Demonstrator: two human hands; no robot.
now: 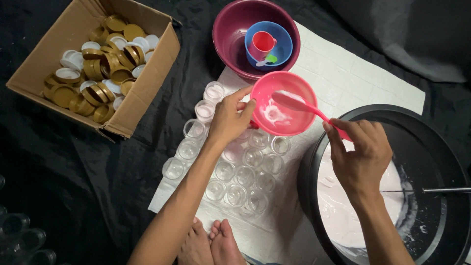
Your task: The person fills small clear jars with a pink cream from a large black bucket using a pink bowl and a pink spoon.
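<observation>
Head view — left hand (229,118) gripping cream-smeared pink bowl (284,103), right hand (358,152) clasping pink spoon (306,107) — clear jars (235,172) below.

The black tub (314,162) of white cream is cut off by the right and near edges. The left hand (229,118) and the pink bowl (284,103) cover several small clear jars (225,171) beneath them. The right hand (360,152) hides the pink spoon (300,104) handle's end. Clear containers (22,230) at the near left corner are dark, blurred and cropped. Two bare feet (211,243) are cut by the near edge. The thin metal rod (441,190) runs off the right edge.
</observation>
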